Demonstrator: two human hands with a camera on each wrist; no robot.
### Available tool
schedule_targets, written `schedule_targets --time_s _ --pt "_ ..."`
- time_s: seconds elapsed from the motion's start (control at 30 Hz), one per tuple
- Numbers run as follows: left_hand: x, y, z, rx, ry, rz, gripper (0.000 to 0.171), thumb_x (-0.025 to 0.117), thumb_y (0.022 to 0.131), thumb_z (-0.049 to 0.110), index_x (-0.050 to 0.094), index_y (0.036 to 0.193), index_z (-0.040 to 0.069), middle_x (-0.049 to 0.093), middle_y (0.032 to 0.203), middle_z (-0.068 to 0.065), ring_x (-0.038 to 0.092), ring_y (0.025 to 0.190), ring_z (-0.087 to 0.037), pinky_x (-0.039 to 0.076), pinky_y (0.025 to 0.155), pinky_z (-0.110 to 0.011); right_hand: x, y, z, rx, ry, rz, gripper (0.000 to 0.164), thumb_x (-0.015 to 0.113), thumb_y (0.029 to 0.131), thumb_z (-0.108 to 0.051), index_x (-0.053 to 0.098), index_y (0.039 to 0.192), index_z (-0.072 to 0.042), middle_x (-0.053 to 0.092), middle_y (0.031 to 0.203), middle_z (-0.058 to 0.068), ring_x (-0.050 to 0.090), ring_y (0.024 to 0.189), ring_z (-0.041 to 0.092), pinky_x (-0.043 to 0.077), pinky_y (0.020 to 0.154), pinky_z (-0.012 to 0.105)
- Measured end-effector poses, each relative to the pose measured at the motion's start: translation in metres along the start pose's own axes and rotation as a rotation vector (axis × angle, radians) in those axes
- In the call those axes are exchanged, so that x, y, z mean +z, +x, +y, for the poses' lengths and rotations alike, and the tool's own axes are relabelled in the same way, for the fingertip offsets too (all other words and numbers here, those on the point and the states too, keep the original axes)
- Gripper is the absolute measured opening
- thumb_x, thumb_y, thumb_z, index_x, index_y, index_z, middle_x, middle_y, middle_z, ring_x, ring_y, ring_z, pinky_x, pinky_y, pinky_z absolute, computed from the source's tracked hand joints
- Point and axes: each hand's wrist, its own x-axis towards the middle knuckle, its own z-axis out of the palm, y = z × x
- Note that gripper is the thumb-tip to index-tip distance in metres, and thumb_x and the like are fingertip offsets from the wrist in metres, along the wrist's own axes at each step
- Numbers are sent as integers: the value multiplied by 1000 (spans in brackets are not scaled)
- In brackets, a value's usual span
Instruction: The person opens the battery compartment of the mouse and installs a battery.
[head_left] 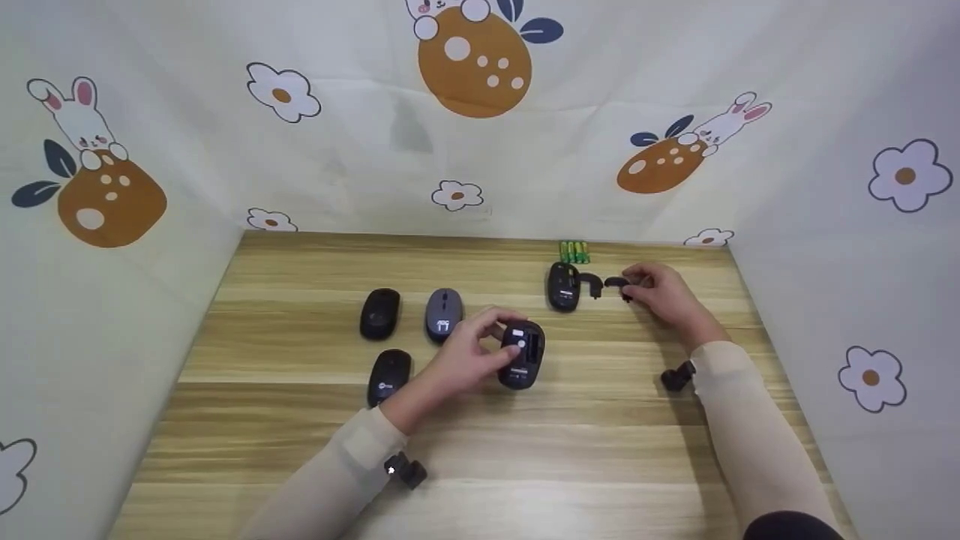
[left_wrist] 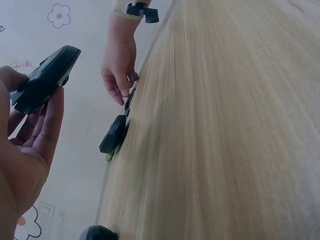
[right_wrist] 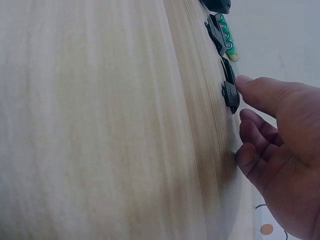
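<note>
In the head view my left hand grips a black computer mouse above the table, its underside up and its long battery slot uncovered. The thumb presses on that underside. My right hand is at a small curved black battery cover on the table. In the right wrist view the thumb touches or nearly touches the cover, and the other fingers are bent loosely apart from it. Left of it lie a second curved cover and another upturned black mouse.
Several green batteries lie in a row by the back edge. On the left are a black mouse, a grey mouse and a black mouse with a white logo. Patterned cloth walls the wooden table.
</note>
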Motion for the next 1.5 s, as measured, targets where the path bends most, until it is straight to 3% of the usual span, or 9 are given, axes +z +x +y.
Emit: schedule_targets --time_s 0.2,0.43,0.7,0.97,1.13,1.27,1.4,1.5 --pt "0 0 1 -5 -19 -3 45 78 97 0 71 140 13 67 131 -9 68 110 -42 69 73 -38 0 2 -4 42 50 26 35 75 106 -16 70 135 4 70 117 18 60 97 22 51 78 20" --pt "-1 1 0 18 27 3 43 79 98 4 71 139 13 70 127 -5 69 108 -36 65 70 -31 6 11 -18 27 51 85 44 73 107 -18 63 145 3 64 117 15 59 99 23 51 78 23" --pt "-1 0 -1 -3 29 4 44 79 98 6 71 140 15 70 128 -5 68 108 -32 65 69 -31 11 33 -37 2 45 21 50 74 107 -19 56 150 0 60 124 17 57 107 29 51 85 31" --pt "0 1 0 7 9 7 44 79 97 4 71 139 15 70 127 -5 67 109 -38 66 70 -33 16 57 -46 -30 -15 -56 54 75 104 -15 55 152 2 62 131 23 62 110 31 55 92 38" --pt "0 0 0 13 8 3 45 79 97 4 71 140 14 69 128 -6 67 110 -40 67 73 -35 22 64 -46 -24 -39 -94 59 74 103 -12 53 156 1 62 138 24 62 118 34 54 99 46" --pt "0 0 -1 23 3 1 44 79 98 5 70 140 13 68 129 -7 68 110 -40 67 73 -34 26 67 -44 5 -58 -103 62 72 103 -13 50 160 0 61 144 24 61 121 35 56 98 48" --pt "0 1 -2 40 -12 -1 43 79 98 3 70 140 12 68 126 -9 69 107 -37 68 71 -35 29 70 -44 14 -93 -105 64 69 103 -13 49 163 -3 61 144 24 62 118 35 57 95 49" --pt "0 0 -2 49 -14 -1 44 79 98 2 70 140 11 68 125 -8 70 105 -32 68 71 -36 30 73 -43 7 -126 -114 65 68 103 -14 49 163 -4 58 147 24 60 120 36 54 101 50"
